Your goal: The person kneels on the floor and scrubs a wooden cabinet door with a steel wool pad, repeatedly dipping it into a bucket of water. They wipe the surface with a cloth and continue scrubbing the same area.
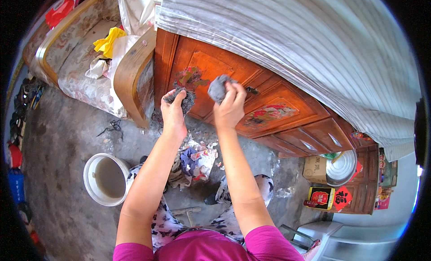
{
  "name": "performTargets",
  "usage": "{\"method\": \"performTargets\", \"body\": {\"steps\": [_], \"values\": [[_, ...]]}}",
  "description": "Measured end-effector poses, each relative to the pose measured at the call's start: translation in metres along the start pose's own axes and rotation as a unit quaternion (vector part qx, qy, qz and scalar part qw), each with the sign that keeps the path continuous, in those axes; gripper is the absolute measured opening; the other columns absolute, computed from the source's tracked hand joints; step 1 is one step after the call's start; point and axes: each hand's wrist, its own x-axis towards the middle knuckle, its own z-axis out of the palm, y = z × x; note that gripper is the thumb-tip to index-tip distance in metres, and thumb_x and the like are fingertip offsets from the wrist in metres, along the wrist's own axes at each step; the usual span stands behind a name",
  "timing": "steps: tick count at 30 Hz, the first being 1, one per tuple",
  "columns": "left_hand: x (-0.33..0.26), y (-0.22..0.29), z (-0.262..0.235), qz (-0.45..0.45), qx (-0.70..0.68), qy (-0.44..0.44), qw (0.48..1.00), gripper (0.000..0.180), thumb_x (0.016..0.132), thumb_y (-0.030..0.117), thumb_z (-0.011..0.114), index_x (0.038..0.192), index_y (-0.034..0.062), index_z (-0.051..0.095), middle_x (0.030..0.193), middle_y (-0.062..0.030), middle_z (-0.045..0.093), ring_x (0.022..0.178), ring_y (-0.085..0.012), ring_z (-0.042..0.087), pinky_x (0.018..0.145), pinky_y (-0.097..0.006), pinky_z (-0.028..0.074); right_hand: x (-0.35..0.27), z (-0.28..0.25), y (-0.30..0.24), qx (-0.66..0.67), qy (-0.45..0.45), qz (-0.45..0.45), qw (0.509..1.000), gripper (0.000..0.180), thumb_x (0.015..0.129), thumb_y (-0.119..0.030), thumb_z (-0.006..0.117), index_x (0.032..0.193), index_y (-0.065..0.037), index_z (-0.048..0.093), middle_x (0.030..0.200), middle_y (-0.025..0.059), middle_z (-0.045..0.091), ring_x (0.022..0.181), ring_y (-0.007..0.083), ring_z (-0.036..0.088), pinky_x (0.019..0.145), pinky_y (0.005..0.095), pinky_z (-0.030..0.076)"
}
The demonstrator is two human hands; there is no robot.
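In front of an orange-brown wooden cabinet (269, 88), both of my hands are raised. My left hand (173, 117) is closed round a dark grey, wiry scouring pad (189, 102), close to a worn floral picture (191, 77) on the left door. Just to its right, my right hand (230, 109) grips a crumpled grey cloth (217, 88), held before the same door. A second floral picture (271, 115), partly scraped, shows on the right door. I cannot tell whether the pad or the cloth touches the wood.
A white bucket (88, 176) of murky water stands left of my legs. Paper scraps and rags (202, 160) litter the floor below the cabinet. A floral armchair (72, 79) adjoins the cabinet's left side. Striped cloth (292, 29) covers its top. Right stand a cardboard box (314, 170) and round metal lid (341, 169).
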Motion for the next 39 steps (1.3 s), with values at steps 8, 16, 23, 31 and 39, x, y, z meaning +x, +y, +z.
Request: {"method": "performTargets", "body": {"steps": [8,16,23,31,39], "values": [[-0.006,0.009,-0.005,-0.039,0.011,-0.035,0.999,0.033,0.093,0.009,0.075,0.121,0.0059,0.059,0.109,-0.0082,0.071,0.093,-0.0188,0.071,0.082,-0.033,0.058,-0.002,-0.051,-0.018,0.059,-0.053,-0.096,0.992,0.064,0.069,0.004,0.076,0.125,-0.028,0.073,0.127,0.0039,0.059,0.109,0.0315,0.064,0.082,0.0406,0.059],[-0.025,-0.004,-0.002,-0.054,0.039,-0.026,0.997,0.018,0.094,0.017,0.074,0.11,0.0151,0.066,0.101,-0.0003,0.072,0.092,-0.0151,0.068,0.08,-0.037,0.051,0.059,-0.103,0.049,-0.072,-0.111,-0.161,0.978,0.069,0.066,0.003,0.08,0.126,-0.029,0.07,0.13,0.0014,0.057,0.112,0.0295,0.062,0.082,0.0412,0.06],[-0.026,-0.015,0.001,-0.077,0.052,-0.057,0.994,0.024,0.095,0.017,0.074,0.116,0.0143,0.064,0.106,-0.0019,0.071,0.094,-0.016,0.069,0.081,-0.038,0.052,0.003,-0.136,0.118,-0.106,-0.112,0.014,0.988,0.066,0.068,0.004,0.078,0.126,-0.025,0.067,0.136,0.0044,0.053,0.125,0.0337,0.057,0.096,0.0452,0.056],[-0.014,-0.011,-0.004,-0.072,0.038,-0.036,0.996,0.035,0.094,0.019,0.073,0.123,0.014,0.056,0.112,-0.0041,0.07,0.095,-0.0176,0.069,0.082,-0.039,0.054,-0.011,-0.082,0.043,0.027,0.053,0.011,0.998,0.058,0.076,-0.004,0.081,0.13,-0.015,0.065,0.137,0.0149,0.051,0.128,0.0368,0.054,0.106,0.0458,0.049],[0.001,0.004,-0.021,-0.085,0.011,-0.029,0.996,0.019,0.096,0.02,0.07,0.113,0.0149,0.063,0.107,-0.0037,0.07,0.097,-0.0201,0.069,0.082,-0.041,0.055,-0.119,0.016,0.012,0.028,-0.148,0.202,0.968,0.066,0.076,-0.008,0.077,0.138,-0.019,0.055,0.139,0.0162,0.049,0.124,0.0442,0.058,0.095,0.0524,0.055]]}}
